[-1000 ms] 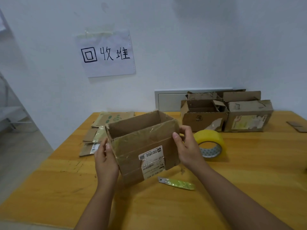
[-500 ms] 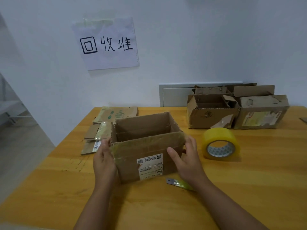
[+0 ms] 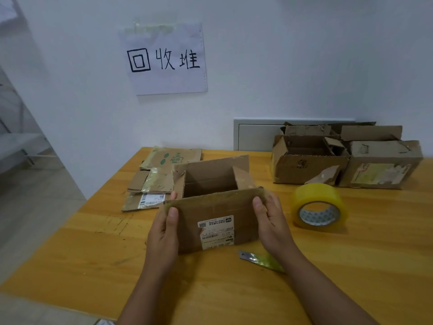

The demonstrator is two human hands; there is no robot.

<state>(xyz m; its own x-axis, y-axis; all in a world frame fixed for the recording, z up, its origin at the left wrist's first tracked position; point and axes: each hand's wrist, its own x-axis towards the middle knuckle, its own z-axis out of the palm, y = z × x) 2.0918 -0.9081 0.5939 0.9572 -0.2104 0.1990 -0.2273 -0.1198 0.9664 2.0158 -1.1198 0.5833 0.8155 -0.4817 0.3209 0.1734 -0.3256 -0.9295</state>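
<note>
Finding: your left hand (image 3: 164, 233) and right hand (image 3: 271, 221) each take one end of the cardboard box (image 3: 215, 207). The thumbs lie on the near panel and the fingers wrap round the end walls. Both grips are closed on the box.

Position: the box stands on the worktop (image 3: 351, 266) directly in front of you, mouth upward. Its label (image 3: 216, 232) faces you. The inner flaps stand loose, one leaning inward on the right side.

Assessment: the step in hand appears to be squaring the box up or collapsing it; the view does not settle which.

- Hold both grips level and press evenly, because a one-sided push would skew the thin, worn walls.
- If you are collapsing the box, push opposite corners toward each other so that the panels fold along their existing creases.
- Keep the base on the worktop while you do it.

Hazards:

- The knife (image 3: 262, 261) lies just beside your right wrist, with its metal tip pointing toward the box. Do not sweep the forearm across it.
- The tape roll (image 3: 318, 207) stands near your right hand, apart from the box.
- Flattened cardboard (image 3: 154, 181) lies near the box's left end, and other boxes (image 3: 309, 167) stand against the wall. Neither is touching your work.
</note>
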